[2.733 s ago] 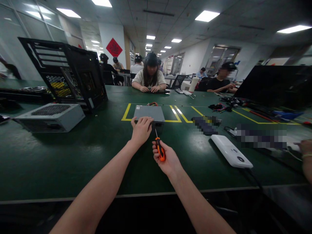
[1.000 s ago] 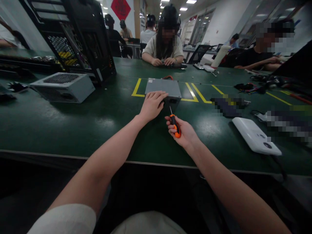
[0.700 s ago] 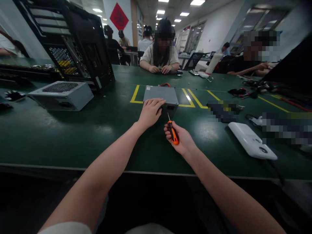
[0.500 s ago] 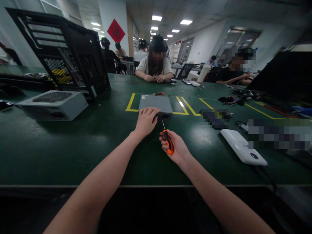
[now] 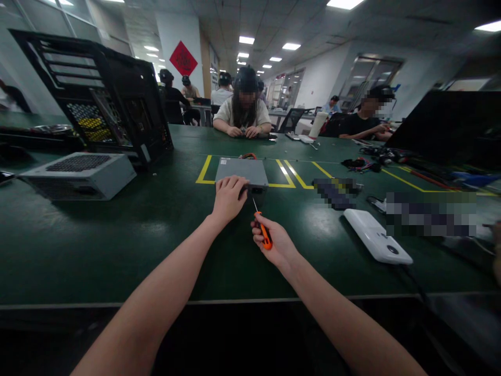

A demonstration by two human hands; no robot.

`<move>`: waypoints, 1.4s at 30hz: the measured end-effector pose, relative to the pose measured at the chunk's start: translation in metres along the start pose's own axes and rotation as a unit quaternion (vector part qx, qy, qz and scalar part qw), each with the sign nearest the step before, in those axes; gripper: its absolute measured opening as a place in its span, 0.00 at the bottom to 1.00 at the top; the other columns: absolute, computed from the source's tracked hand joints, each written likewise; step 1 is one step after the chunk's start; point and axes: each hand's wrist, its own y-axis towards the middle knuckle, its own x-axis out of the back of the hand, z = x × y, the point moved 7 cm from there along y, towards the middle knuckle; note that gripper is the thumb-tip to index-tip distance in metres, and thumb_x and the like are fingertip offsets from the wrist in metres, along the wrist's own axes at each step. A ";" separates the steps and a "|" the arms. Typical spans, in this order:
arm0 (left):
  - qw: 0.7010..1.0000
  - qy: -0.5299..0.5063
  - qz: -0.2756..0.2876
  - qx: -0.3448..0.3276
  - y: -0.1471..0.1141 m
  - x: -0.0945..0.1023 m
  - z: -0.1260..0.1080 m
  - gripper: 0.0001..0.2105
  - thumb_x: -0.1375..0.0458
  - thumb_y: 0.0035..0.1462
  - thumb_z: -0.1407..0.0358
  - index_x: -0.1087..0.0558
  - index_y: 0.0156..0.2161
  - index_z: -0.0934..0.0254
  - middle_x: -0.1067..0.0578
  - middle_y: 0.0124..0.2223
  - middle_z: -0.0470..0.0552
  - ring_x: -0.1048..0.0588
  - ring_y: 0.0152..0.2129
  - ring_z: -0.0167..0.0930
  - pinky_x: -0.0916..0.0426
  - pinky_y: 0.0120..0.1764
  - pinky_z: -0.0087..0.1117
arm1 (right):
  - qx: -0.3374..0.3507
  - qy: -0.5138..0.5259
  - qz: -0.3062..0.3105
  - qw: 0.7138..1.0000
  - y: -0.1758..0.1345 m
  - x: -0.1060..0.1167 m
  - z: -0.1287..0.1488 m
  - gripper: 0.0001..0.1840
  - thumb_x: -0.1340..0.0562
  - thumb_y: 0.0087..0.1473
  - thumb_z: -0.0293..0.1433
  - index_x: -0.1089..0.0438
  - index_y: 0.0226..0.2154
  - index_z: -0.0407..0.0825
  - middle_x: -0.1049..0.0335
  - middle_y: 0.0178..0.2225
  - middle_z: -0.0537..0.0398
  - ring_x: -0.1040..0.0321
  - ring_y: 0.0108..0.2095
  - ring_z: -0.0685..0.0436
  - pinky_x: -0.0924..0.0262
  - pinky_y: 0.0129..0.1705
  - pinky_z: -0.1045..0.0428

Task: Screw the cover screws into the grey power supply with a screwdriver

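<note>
Screwdriver (image 5: 265, 236), grey box (image 5: 241, 170) — parts (image 5: 109, 116) in case (image 5: 138, 86)

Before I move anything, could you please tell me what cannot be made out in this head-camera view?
Head view, all of these:
Tip of the screwdriver: too small and dark to tell whether it touches the grey box.
Box's left front: hidden by the left grip.
Cables: partly hidden behind the box.
Box label: too small to read.
Dark item beside the white device: blanked by pixelation.
</note>
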 end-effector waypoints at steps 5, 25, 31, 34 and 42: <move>1.000 0.002 -0.001 0.004 0.000 -0.001 0.001 0.11 0.50 0.54 0.69 0.35 0.43 0.58 0.31 0.44 0.47 0.36 0.43 0.33 0.46 0.46 0.37 | -0.046 -0.008 0.034 0.998 -0.001 -0.005 -0.006 0.15 0.51 0.56 0.33 0.35 0.28 0.41 0.37 0.20 0.53 0.43 0.16 0.57 0.47 0.15 0.63; 1.000 0.008 -0.004 0.007 0.003 -0.002 0.001 0.09 0.49 0.53 0.68 0.34 0.42 0.59 0.31 0.43 0.48 0.36 0.42 0.34 0.46 0.45 0.37 | -0.034 0.002 0.019 0.999 0.003 -0.002 -0.005 0.11 0.47 0.54 0.32 0.35 0.28 0.42 0.37 0.20 0.55 0.42 0.17 0.58 0.46 0.16 0.63; 1.000 0.015 -0.005 0.016 0.002 -0.003 0.001 0.09 0.49 0.54 0.67 0.34 0.41 0.58 0.31 0.43 0.49 0.36 0.42 0.35 0.46 0.45 0.38 | -0.020 0.007 0.014 1.000 0.004 -0.003 -0.004 0.08 0.45 0.52 0.32 0.36 0.28 0.43 0.38 0.19 0.57 0.46 0.14 0.59 0.54 0.12 0.65; 1.000 0.017 -0.007 0.017 0.002 -0.003 0.001 0.09 0.49 0.53 0.67 0.35 0.42 0.58 0.31 0.43 0.49 0.37 0.42 0.35 0.46 0.45 0.38 | -0.010 0.003 0.004 1.000 0.003 -0.001 -0.002 0.04 0.42 0.50 0.28 0.37 0.26 0.43 0.38 0.20 0.57 0.44 0.16 0.59 0.51 0.14 0.65; 1.000 0.014 -0.008 0.015 0.002 -0.002 -0.001 0.10 0.49 0.54 0.67 0.35 0.42 0.59 0.32 0.43 0.49 0.37 0.42 0.35 0.46 0.44 0.38 | -0.024 0.008 0.019 0.999 0.002 -0.002 -0.002 0.09 0.46 0.53 0.32 0.36 0.28 0.43 0.38 0.19 0.57 0.46 0.15 0.59 0.53 0.12 0.64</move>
